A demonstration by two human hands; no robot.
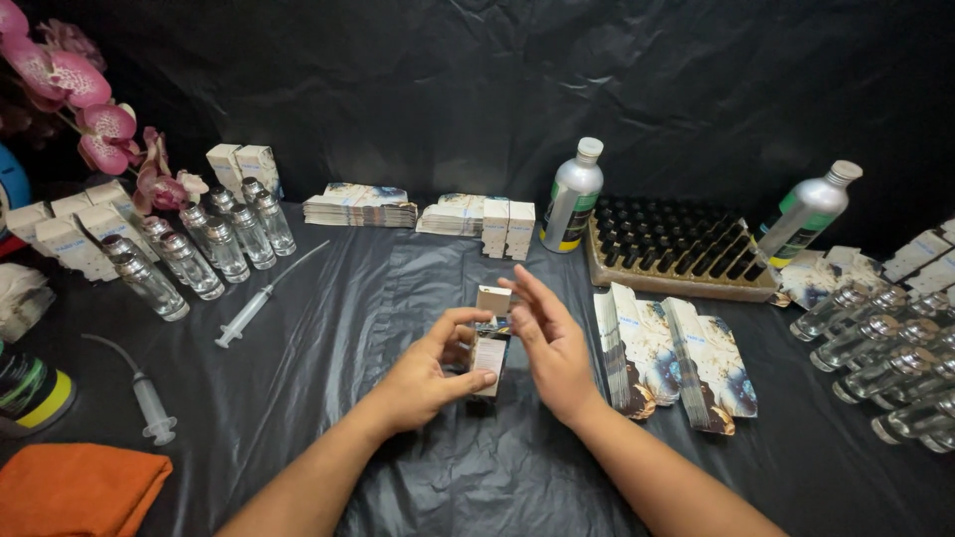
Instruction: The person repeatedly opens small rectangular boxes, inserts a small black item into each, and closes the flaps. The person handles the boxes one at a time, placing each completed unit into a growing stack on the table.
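- Left hand (430, 373) grips a small box (490, 343) at mid-surface, thumb across its lower front, fingers curled round the side; box stands upright, top flap raised.
- Right hand (549, 343) open, fingers stretched and loosely together, palm turned toward the box; fingertips close to the flap, contact possible but hard to tell from this angle. It holds nothing.
- Box sits above the black-sheeted surface (398, 298), between the two hands, near centre.
- Just right of the right hand: two fanned stacks of flat printed cartons (676, 358), lying on the surface.
- Behind those: a tray (681, 254) of dark-capped vials, with a silver bottle (572, 196) at its left end and a second silver bottle (806, 211) leaning at its right end.
- Far right: clear glass bottles (880, 348) with silver caps, lying on their sides in a row.
- Left rear: upright clear glass bottles (214, 244), white boxes (75, 229) beside them, pink orchid (90, 109) above.
- Two syringes on the left: one (261, 298) angled near the upright bottles, another (149, 398) nearer the front edge.
- Orange cloth (80, 487) at lower left corner.
- Rear centre: more flat carton stacks (360, 206) and two upright folded boxes (508, 227).
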